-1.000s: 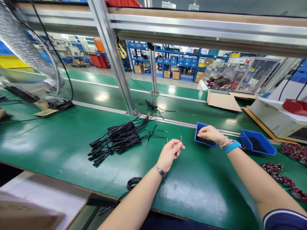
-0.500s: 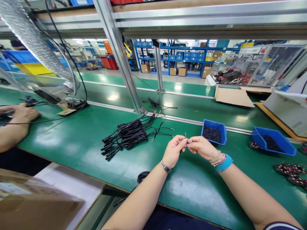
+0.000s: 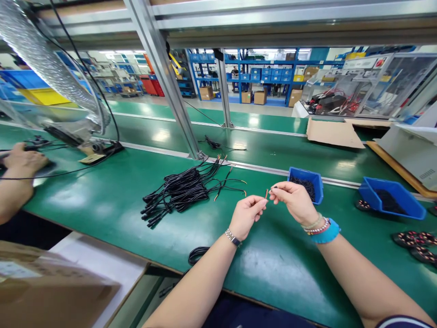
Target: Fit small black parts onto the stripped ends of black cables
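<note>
My left hand point(image 3: 246, 216) pinches a cable end, with the reddish wire tip point(image 3: 266, 193) sticking up past the thumb. Just to the right, my right hand point(image 3: 295, 201) holds a tiny black piece point(image 3: 273, 188) between thumb and fingertips; its exact kind is too small to tell. A small gap separates the fingertips of the two hands. Coiled black cable point(image 3: 198, 255) lies at the table's front edge, partly behind my left forearm. On the green table, left of my hands, is a pile of black cables point(image 3: 184, 190) with bared ends pointing right.
Behind my right hand stands a blue bin point(image 3: 318, 187) of small black pieces, with another blue bin point(image 3: 414, 210) farther right. Dark round parts point(image 3: 413, 241) lie at the right. A metal post point(image 3: 174, 91) rises behind the cables. A co-worker's hand point(image 3: 25, 159) is at far left.
My hands, together before, have come apart. The right hand has moved up and right with the tiny black piece, leaving the wire tip in my left hand uncovered.
</note>
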The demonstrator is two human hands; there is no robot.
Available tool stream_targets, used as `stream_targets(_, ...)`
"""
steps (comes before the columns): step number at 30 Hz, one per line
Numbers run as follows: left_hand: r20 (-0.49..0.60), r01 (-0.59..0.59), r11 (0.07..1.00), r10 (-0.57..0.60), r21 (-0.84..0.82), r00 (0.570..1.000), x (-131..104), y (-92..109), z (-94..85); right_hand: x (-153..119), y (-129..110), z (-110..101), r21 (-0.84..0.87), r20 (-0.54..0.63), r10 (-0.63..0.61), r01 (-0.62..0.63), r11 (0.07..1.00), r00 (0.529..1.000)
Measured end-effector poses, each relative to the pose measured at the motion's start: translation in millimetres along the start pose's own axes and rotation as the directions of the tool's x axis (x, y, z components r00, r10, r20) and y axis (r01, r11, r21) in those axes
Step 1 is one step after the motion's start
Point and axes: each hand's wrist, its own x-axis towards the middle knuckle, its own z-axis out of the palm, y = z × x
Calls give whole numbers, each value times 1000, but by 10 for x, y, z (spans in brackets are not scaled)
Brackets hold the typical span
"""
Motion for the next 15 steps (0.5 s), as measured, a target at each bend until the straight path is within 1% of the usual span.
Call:
stream_targets(4,12,15,1000,-16,6,1000,-21,19,20,1,-8,-3,45,7,-7,7,999,1000)
stream_targets(11,38,54,999,-54,-1,998,-35,37,29,5,-26,-6,59,42,-5,2,998,999)
stream_targets(15,44,50,999,-50,-11,998,-37,39,33,-1,-29,-6,55,65,-6,3,998,998)
